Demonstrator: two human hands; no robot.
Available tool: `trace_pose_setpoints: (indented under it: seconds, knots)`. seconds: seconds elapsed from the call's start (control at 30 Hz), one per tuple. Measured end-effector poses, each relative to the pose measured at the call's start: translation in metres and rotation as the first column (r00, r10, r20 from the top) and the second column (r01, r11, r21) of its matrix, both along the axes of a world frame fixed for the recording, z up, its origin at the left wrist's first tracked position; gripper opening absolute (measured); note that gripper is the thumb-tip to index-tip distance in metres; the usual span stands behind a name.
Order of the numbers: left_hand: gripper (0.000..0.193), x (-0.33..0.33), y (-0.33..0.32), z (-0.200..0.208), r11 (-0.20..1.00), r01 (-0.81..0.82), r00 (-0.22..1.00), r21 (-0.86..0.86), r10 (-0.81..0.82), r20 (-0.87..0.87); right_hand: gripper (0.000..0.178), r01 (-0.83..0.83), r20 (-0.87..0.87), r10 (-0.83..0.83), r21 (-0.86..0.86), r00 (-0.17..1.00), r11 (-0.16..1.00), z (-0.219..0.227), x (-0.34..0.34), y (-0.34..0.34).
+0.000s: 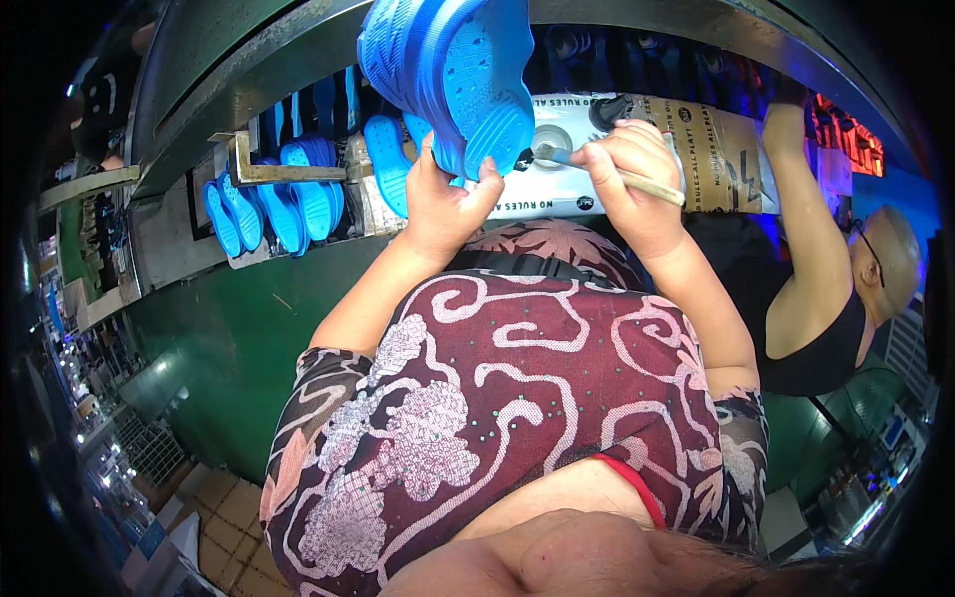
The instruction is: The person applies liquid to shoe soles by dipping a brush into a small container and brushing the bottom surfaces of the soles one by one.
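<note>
the left hand (pixel 443 194) is curled around the heel of a blue shoe (pixel 453 75), thumb and fingers pinching its lower edge and holding it up, sole facing the person, above the near edge of the desk (pixel 249 298). the right hand (pixel 632 174) is closed on a thin wooden-handled brush (pixel 617 174), its tip pointing left toward a small round tin (pixel 550 144) just beside the shoe's heel.

to do this well, i'd say the shoe wants a firm, steady grip low down so the sole stays bare for the brush, with short, light strokes from the wrist.

room is tight. a row of blue soles (pixel 284 204) stands along the desk's left part, printed cardboard (pixel 711 149) lies along the right, and a co-worker's arm (pixel 806 214) reaches up near the right end. the freest space looks to be straight before the person, between both hands.
</note>
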State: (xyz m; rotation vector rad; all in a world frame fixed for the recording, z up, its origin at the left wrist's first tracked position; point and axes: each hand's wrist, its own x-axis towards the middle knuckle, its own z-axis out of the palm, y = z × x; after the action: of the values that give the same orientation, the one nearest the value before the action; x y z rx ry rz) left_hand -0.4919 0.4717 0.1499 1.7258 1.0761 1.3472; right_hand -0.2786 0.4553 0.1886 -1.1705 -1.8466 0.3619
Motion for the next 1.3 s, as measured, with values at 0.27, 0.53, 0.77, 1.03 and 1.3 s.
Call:
trace_pose_setpoints:
  seconds: [0.27, 0.53, 0.77, 1.03, 1.3]
  knots:
    - [0.040, 0.003, 0.002, 0.002, 0.996, -0.005, 0.993, 0.091, 0.016, -0.120, 0.016, -0.070, -0.069, 0.079, 0.129, 0.995, 0.989, -0.005, -0.002, 0.005]
    - [0.047, 0.004, 0.006, -0.012, 0.946, 0.004, 0.985, 0.324, 0.053, -0.166, 0.018, -0.049, -0.058, 0.053, 0.069, 0.997, 0.996, -0.008, 0.006, 0.000]
    - [0.047, 0.006, 0.011, -0.003, 0.908, 0.028, 0.978, 0.419, 0.061, -0.198, 0.022, -0.098, -0.024, 0.100, 0.054, 0.995, 0.994, -0.003, -0.002, -0.003]
    - [0.051, 0.001, 0.010, -0.004, 0.892, 0.050, 0.968, 0.449, 0.068, -0.243, 0.017, -0.054, -0.141, 0.061, 0.050, 0.988, 0.997, -0.002, -0.004, -0.003]
    - [0.055, 0.004, 0.009, 0.002, 0.884, 0.110, 0.974, 0.455, -0.005, -0.225, 0.019, -0.053, -0.021, 0.056, 0.126, 0.998, 0.991, -0.004, 0.003, -0.005]
